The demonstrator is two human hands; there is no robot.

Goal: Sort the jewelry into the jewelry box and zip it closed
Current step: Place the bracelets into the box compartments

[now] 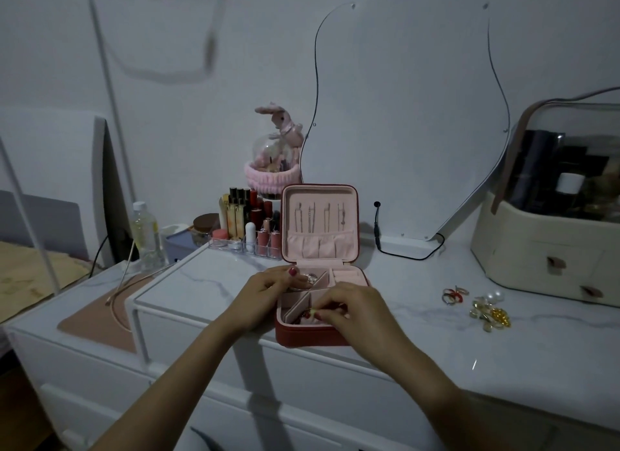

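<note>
Hands (268,293) steady and fill red zip-up jewelry box with pink lining (308,336) on white marble-look worktop (436,319).
Left hand braces its rim, fingers relaxed; right hand (349,308) pinches small gold piece (312,312) over front compartment.

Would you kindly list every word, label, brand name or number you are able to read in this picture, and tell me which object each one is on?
No text can be read anywhere in this view.
Lipsticks and bottles in the clear organizer: any labels are too small and dim to read.
Clear plastic bottle: no legible label.
Dark containers in the cream cosmetic case: blurred, unreadable.
Jewelry box: no visible lettering.
</note>
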